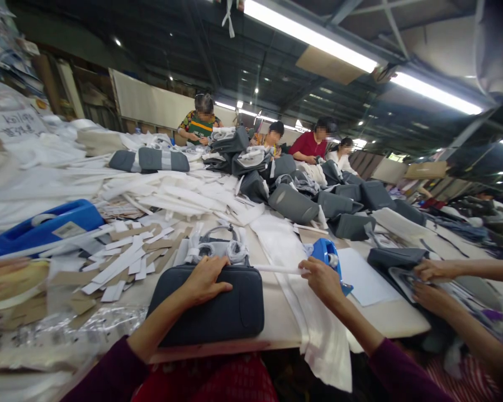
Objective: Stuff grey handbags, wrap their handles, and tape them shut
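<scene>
A dark grey bag lies at the table's front edge in front of me. My left hand grips its upper edge, thumb lying on the front face and fingers over the top. Grey straps wrapped in white padding stick up behind that edge. With fingers pinched, my right hand holds the end of a white strip, which stretches level to the bag's upper right corner. Just behind the right hand stands a blue tape dispenser; whether the strip joins it, I cannot tell.
White and brown card strips lie heaped left, near another blue tape dispenser. White wrapping sheets and piled grey bags cover the table beyond. A co-worker's hands handle a bag at right. Several people work across the table.
</scene>
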Available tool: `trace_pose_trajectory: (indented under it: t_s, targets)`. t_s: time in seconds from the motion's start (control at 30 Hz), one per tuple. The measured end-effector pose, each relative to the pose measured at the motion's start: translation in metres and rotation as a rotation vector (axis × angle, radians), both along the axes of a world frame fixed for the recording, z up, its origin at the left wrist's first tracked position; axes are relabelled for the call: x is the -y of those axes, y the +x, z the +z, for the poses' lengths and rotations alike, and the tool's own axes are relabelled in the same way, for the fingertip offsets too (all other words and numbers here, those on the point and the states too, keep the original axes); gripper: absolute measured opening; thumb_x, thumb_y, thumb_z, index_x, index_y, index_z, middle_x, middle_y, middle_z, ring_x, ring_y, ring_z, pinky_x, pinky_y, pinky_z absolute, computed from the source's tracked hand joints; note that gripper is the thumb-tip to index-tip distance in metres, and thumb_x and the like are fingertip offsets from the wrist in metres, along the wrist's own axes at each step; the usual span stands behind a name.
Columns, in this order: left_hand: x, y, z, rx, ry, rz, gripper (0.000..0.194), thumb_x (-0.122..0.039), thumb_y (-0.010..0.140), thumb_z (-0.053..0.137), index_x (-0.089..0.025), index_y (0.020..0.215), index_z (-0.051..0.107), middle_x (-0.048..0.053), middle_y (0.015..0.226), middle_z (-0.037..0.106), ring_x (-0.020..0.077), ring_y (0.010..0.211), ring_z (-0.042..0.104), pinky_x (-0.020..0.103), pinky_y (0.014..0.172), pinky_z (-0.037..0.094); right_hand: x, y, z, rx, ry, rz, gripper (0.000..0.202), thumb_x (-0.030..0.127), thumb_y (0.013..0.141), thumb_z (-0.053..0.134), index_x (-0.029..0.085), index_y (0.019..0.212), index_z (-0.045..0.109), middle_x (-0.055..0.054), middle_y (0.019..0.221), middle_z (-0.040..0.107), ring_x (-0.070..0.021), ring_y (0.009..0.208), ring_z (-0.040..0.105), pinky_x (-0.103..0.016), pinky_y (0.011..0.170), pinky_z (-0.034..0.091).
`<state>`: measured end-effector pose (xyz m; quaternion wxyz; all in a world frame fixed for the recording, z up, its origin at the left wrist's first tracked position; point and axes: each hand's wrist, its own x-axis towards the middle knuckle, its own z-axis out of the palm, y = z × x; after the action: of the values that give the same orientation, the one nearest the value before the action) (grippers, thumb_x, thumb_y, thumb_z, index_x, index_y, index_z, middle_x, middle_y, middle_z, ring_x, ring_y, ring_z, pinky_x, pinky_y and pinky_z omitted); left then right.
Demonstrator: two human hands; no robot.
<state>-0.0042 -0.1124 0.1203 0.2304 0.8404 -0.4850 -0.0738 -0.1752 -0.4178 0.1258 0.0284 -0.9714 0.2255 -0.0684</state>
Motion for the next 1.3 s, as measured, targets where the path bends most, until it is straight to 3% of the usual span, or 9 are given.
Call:
trace_pose_trajectory:
  t_s: [0.13,0.37,0.7,0.9,1.03,1.17,1.3]
  targets:
    - [-0.001,-0.001,0.004,-0.009,0.016,-0.002,0.033,-0.035,0.079,0.063,-0.017,0.107,0.056,0.008,0.104,0.061,0.0268,0.097,0.052,0.038,0.088,0.037,0.014,0.008,-0.003,-0.042,0.059,0.116,0.029,0.003,0.078,0.055,0.022,0.091,0.072,-0.002,0.093,0.067,-0.0165,0.095,0.060,-0.025,0.065,0.034]
    - [0.000,0.000,0.003,-0.006,0.005,0.000,0.033,-0.035,0.079,0.063,-0.018,0.107,0.056,0.007,0.103,0.061,0.0265,0.096,0.052,0.037,0.087,0.037,0.021,0.025,-0.003,-0.022,0.028,0.088,0.027,0.006,0.080,0.054,0.022,0.094,0.072,-0.002,0.095,0.067,-0.0175,0.092,0.060,-0.025,0.064,0.033]
    - [0.001,0.001,0.005,-0.033,0.026,0.014,0.034,-0.037,0.079,0.063,-0.019,0.107,0.056,0.007,0.104,0.061,0.0272,0.096,0.052,0.039,0.087,0.038,0.032,0.031,-0.010,-0.072,0.172,0.233,0.026,0.005,0.077,0.057,0.021,0.090,0.072,-0.003,0.094,0.066,-0.0180,0.095,0.061,-0.025,0.076,0.039]
    - [0.005,0.000,0.008,-0.024,0.039,0.005,0.031,-0.037,0.080,0.059,-0.019,0.105,0.057,0.007,0.103,0.062,0.0274,0.096,0.053,0.040,0.087,0.038,-0.005,0.052,-0.014,0.035,0.276,0.313,0.027,0.005,0.079,0.060,0.024,0.093,0.073,-0.002,0.094,0.065,-0.0167,0.093,0.060,-0.023,0.080,0.041]
    - [0.006,0.005,0.000,-0.015,0.025,0.027,0.033,-0.036,0.080,0.056,-0.019,0.108,0.059,0.007,0.105,0.064,0.0286,0.096,0.056,0.041,0.087,0.039,-0.038,0.074,-0.025,0.170,0.401,0.425,0.023,0.009,0.078,0.067,0.027,0.090,0.075,-0.001,0.092,0.063,-0.0169,0.095,0.058,-0.023,0.082,0.042]
    - [0.008,0.018,-0.016,-0.012,-0.002,0.010,0.042,-0.042,0.079,0.055,-0.023,0.116,0.060,0.007,0.114,0.066,0.0304,0.104,0.058,0.042,0.095,0.040,-0.056,0.093,-0.049,0.249,0.654,0.436,0.023,0.008,0.072,0.066,0.027,0.082,0.076,0.001,0.082,0.060,-0.0142,0.077,0.057,-0.023,0.072,0.043]
    - [0.011,0.023,-0.027,0.044,-0.051,0.030,0.042,-0.044,0.077,0.054,-0.025,0.113,0.063,0.007,0.109,0.069,0.0322,0.100,0.062,0.043,0.092,0.044,-0.069,0.098,-0.064,0.322,0.988,0.277,0.013,0.019,0.067,0.069,0.024,0.076,0.076,0.003,0.066,0.060,-0.0145,0.062,0.053,-0.027,0.063,0.044]
